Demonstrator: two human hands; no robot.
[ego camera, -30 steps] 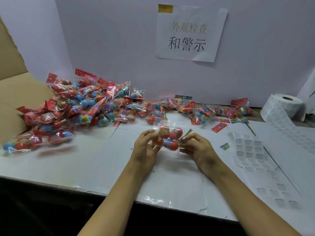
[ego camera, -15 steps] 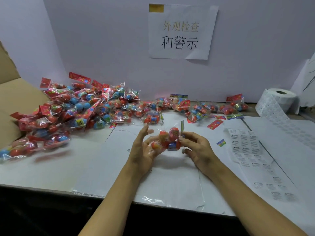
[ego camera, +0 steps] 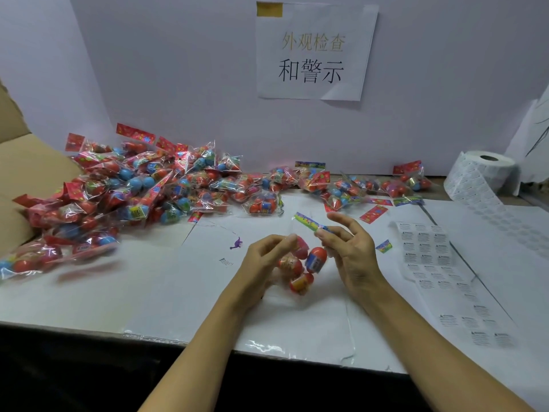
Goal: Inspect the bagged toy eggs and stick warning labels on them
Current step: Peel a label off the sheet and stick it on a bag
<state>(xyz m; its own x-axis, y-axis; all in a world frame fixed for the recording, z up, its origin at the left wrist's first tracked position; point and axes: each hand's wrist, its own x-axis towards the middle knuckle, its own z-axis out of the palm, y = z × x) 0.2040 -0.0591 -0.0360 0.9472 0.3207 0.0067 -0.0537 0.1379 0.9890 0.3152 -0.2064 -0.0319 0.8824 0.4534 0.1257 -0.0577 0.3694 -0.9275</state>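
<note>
Bag [ego camera: 303, 263] now lower, seemingly intact.

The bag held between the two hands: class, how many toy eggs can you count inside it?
4: one pink egg by the left hand, one blue-banded by the right hand, one in the middle, one lowest. More may be hidden.

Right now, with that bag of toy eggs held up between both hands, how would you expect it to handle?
Probably floppy: the bag of toy eggs sags below the right hand, which pinches its header card, while the left hand holds its side. Likely light, since fingertips alone carry it. The glossy clear film may be slippery, and the rounded eggs could shift inside.
</note>
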